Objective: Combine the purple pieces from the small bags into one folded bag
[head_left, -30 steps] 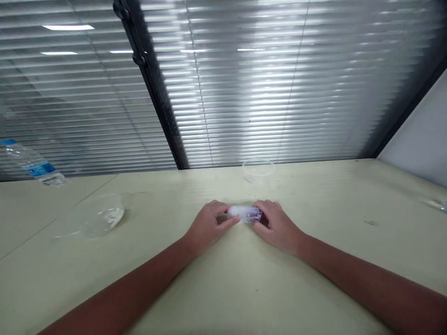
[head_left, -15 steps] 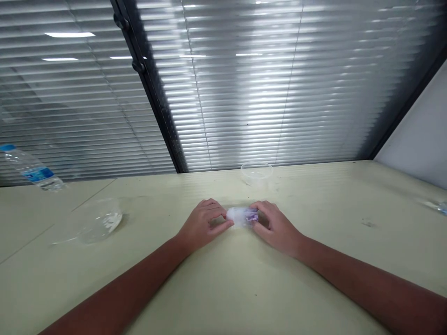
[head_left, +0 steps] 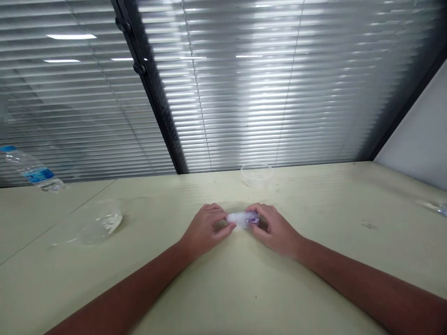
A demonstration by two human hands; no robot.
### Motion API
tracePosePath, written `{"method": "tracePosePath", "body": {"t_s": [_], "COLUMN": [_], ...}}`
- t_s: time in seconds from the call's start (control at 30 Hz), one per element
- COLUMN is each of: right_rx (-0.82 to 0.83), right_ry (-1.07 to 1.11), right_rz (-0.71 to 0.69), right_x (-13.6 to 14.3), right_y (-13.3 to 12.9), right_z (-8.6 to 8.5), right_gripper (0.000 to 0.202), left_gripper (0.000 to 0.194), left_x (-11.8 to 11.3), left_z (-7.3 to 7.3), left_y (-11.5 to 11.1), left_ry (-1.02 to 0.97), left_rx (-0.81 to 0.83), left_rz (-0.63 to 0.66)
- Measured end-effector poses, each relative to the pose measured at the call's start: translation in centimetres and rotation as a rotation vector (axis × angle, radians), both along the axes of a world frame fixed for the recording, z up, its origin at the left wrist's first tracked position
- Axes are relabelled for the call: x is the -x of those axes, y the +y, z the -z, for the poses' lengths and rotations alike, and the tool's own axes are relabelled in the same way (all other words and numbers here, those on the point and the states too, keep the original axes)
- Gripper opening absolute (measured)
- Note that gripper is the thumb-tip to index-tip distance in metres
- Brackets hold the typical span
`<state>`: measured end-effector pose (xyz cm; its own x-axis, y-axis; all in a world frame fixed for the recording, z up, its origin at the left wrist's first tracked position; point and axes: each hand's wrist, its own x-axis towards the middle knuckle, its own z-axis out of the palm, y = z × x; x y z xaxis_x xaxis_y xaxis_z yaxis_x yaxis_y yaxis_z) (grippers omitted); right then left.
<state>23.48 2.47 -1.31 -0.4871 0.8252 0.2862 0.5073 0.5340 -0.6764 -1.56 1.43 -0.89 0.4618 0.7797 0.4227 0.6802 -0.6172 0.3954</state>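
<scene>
Midway between my hands is a small, translucent white-and-purple packet, lying sideways low over the table; blur hides its exact kind. My left hand pinches its white left end between thumb and fingers. At the purple end, my right hand grips it with the thumb below and the fingers above. Part of the purple print is covered by the right fingers.
A clear round plastic container stands behind my hands near the blinds. To the left are another clear plastic container and a blue-capped water bottle. A clear object is cut off at the right edge of the pale table.
Both hands sit slightly lower in the picture. My right fingers have slid a little left along the packet, and less of its length shows between the hands.
</scene>
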Motion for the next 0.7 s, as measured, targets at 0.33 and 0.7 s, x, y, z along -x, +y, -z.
{"method": "tracePosePath", "body": {"t_s": [0.33,0.7], "right_rx": [-0.066,-0.089], "right_ry": [0.005,0.018], "right_rz": [-0.005,0.001], "right_x": [0.06,0.06], "right_y": [0.09,-0.01], "right_z": [0.15,-0.09], "right_gripper": [0.019,0.016], "left_gripper": [0.031,0.026], "left_x": [0.18,-0.07], "left_z": [-0.22,0.32], "left_y": [0.04,0.50], "left_ry": [0.021,-0.058], "left_rx": [-0.024,0.142], "left_rz": [0.026,-0.053]}}
